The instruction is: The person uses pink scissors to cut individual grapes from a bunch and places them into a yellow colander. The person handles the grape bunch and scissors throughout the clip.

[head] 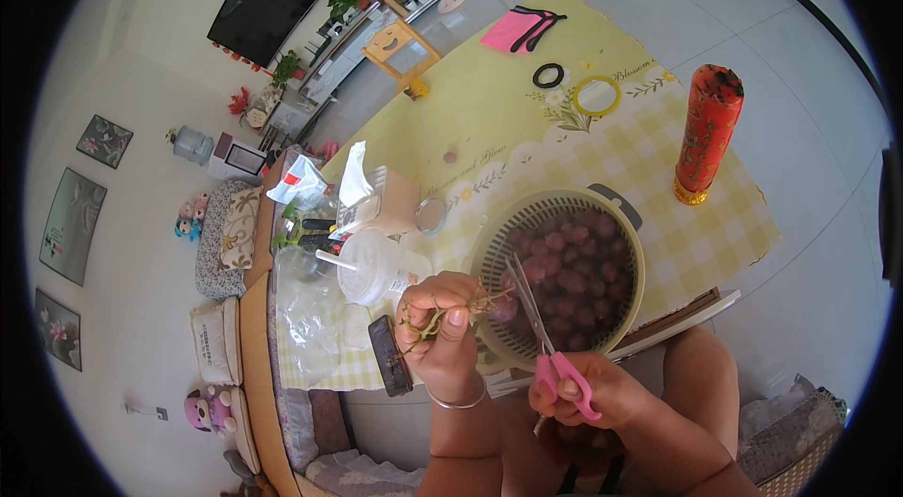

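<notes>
My left hand (444, 328), with a bangle at the wrist, pinches a green grape stem (434, 321), mostly bare, with a grape (502, 308) near its right end. In my right hand (589, 388) is a pair of scissors with pink handles (564, 384). Their metal blades point up and away, over the near left part of a beige plastic colander (638, 271). Many red-purple grapes (575, 271) lie loose in the colander, whose slotted wall shows at the left. Whether the blades touch the grape or stem I cannot tell.
Left of the colander are a lidded plastic cup with a straw (370, 268), a tissue box (388, 204), a clear plastic bag (307, 328) and a dark phone (390, 356). A red cylinder (707, 137) stands at the right. Farther back lie a yellow-rimmed mirror (597, 96) and pink cloth (518, 30).
</notes>
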Motion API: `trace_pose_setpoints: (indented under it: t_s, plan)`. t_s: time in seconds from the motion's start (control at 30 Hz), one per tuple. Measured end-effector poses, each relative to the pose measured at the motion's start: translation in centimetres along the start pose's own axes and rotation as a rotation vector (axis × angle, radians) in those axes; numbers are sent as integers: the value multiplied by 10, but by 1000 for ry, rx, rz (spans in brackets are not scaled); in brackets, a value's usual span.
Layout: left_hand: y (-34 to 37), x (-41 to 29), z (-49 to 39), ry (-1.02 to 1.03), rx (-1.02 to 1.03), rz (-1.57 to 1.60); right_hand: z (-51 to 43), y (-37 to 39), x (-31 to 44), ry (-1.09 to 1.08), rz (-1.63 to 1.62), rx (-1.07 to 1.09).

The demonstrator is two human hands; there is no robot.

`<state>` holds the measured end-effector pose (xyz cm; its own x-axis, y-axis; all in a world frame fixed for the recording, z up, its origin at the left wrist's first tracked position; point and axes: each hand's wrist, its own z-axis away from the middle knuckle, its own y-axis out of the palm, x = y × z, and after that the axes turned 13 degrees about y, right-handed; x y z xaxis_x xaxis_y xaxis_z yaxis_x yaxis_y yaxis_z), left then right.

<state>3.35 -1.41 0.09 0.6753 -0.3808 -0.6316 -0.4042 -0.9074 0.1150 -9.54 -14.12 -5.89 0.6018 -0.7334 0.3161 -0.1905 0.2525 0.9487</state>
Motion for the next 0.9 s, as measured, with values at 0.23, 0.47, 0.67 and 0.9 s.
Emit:
trace_pose_setpoints:
  t_s: [0.23,0.47,0.67,0.9]
  plan:
    - [0,2,0,17,2,5,0,2,0,-26,-55,31]
    - [0,3,0,32,-4,0,2,3,1,-14,-74,48]
    - [2,1,1,-38,-105,-4,-1,6,0,-68,-25,-5]
    - [-7,6,0,-182,-282,107,-1,4,0,4,-33,44]
